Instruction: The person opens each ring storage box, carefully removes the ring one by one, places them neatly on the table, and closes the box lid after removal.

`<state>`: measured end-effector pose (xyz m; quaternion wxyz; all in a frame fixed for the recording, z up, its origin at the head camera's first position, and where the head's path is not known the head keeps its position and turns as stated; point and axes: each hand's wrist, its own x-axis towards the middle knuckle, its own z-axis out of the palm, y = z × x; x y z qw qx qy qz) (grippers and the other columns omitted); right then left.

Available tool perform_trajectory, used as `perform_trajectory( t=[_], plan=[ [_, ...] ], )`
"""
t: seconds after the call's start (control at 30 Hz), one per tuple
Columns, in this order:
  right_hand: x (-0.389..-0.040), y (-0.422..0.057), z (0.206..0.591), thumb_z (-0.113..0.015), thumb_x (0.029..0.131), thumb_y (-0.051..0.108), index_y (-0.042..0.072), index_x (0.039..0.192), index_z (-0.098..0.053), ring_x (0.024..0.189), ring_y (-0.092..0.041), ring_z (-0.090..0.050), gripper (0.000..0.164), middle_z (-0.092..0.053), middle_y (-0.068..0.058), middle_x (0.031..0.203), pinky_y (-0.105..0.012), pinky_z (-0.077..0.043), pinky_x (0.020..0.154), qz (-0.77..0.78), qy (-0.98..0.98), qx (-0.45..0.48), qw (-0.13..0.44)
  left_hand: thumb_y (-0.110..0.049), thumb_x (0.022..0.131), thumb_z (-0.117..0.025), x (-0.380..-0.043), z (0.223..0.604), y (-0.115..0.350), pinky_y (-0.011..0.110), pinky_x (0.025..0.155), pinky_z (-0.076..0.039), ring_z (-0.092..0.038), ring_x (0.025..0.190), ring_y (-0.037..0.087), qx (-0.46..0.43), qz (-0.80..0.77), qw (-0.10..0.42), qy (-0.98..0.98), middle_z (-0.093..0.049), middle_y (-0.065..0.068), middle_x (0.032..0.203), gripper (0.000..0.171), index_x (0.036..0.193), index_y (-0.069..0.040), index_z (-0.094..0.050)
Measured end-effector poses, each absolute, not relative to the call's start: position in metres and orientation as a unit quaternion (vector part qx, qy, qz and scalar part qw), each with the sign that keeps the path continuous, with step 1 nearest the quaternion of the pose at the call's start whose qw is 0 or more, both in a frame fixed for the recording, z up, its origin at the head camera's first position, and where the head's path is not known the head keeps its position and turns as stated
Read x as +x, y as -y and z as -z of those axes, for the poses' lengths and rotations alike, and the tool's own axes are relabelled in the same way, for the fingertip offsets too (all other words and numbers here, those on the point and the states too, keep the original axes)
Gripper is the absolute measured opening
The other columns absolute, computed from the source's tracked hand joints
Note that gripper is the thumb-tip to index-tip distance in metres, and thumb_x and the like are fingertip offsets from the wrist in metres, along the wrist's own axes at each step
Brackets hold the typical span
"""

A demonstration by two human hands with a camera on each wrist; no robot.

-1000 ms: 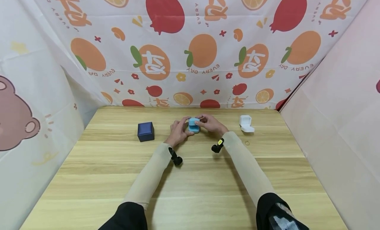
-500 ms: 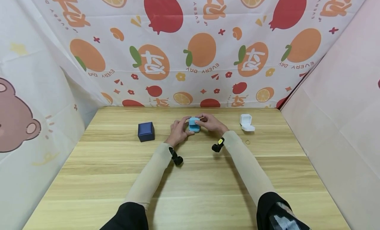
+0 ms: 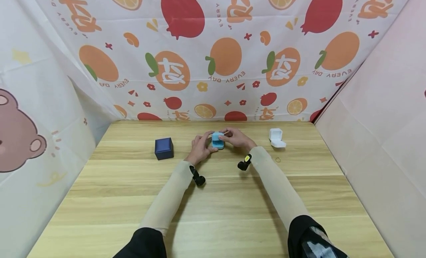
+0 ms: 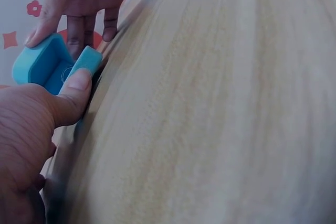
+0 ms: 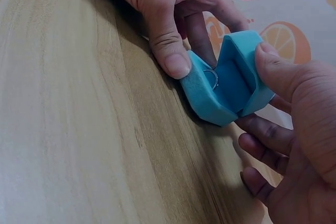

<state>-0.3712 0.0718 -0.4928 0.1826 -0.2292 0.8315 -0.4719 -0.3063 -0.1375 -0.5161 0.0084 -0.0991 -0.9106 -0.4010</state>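
Observation:
A turquoise ring box [image 3: 217,140] stands partly open near the table's back edge, between both hands. A thin ring [image 5: 216,79] sits upright inside it, as the right wrist view shows. My left hand [image 3: 199,149] grips the base, its thumb [image 4: 79,85] on the front edge. My right hand [image 3: 237,138] pinches the lid, with the thumb [image 5: 273,61] on its front. Part of the left fingers is hidden behind the box.
To the left on the wooden table [image 3: 213,206] is a closed dark blue box [image 3: 164,148]. An open white ring box [image 3: 277,138] stands at the right. A loose gold-coloured ring [image 3: 277,159] lies before it. A fruit-print cloth [image 3: 203,69] hangs behind.

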Motion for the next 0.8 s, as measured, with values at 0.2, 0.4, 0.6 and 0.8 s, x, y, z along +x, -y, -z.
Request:
perform_trajectory(
  t=[0.2,0.4,0.6,0.8],
  plan=[
    [-0.3692,-0.0715,0.4921,-0.061,0.102,0.033,0.011,0.131,-0.062,0.126,-0.029,-0.062,0.037,-0.064,-0.012,0.136,-0.046,-0.048,0.11,0.479,-0.828,-0.226,0.185,-0.028,0.089,-0.078,-0.3054,0.5157,0.1376,0.054,0.112,-0.019,-0.04,0.126,0.034,-0.101,0.401,0.01,0.91,-0.058,0.012,0.149,0.072,0.151,-0.024,-0.043],
    [-0.3685,-0.0727,0.4913,-0.061,0.102,0.035,0.012,0.132,-0.062,0.125,-0.028,-0.061,0.038,-0.065,-0.011,0.134,-0.046,-0.047,0.11,0.48,-0.827,-0.223,0.19,-0.028,0.089,-0.078,-0.3055,0.5158,0.1374,0.056,0.117,-0.015,-0.039,0.125,0.034,-0.099,0.404,0.011,0.909,-0.059,0.013,0.148,0.07,0.15,-0.026,-0.044],
    [-0.3693,-0.0729,0.4898,-0.061,0.102,0.037,0.013,0.131,-0.062,0.126,-0.029,-0.061,0.038,-0.064,-0.011,0.135,-0.047,-0.046,0.112,0.481,-0.826,-0.221,0.192,-0.028,0.089,-0.079,-0.3063,0.5162,0.1377,0.056,0.118,-0.014,-0.04,0.123,0.034,-0.098,0.401,0.014,0.911,-0.06,0.013,0.146,0.071,0.15,-0.026,-0.043],
    [-0.3697,-0.0724,0.4902,-0.061,0.102,0.038,0.013,0.13,-0.063,0.128,-0.03,-0.06,0.038,-0.063,-0.01,0.137,-0.049,-0.044,0.114,0.486,-0.825,-0.215,0.192,-0.028,0.089,-0.079,-0.3065,0.5157,0.1383,0.055,0.118,-0.014,-0.04,0.122,0.033,-0.094,0.404,0.011,0.91,-0.061,0.012,0.145,0.071,0.15,-0.028,-0.044]
  ],
)
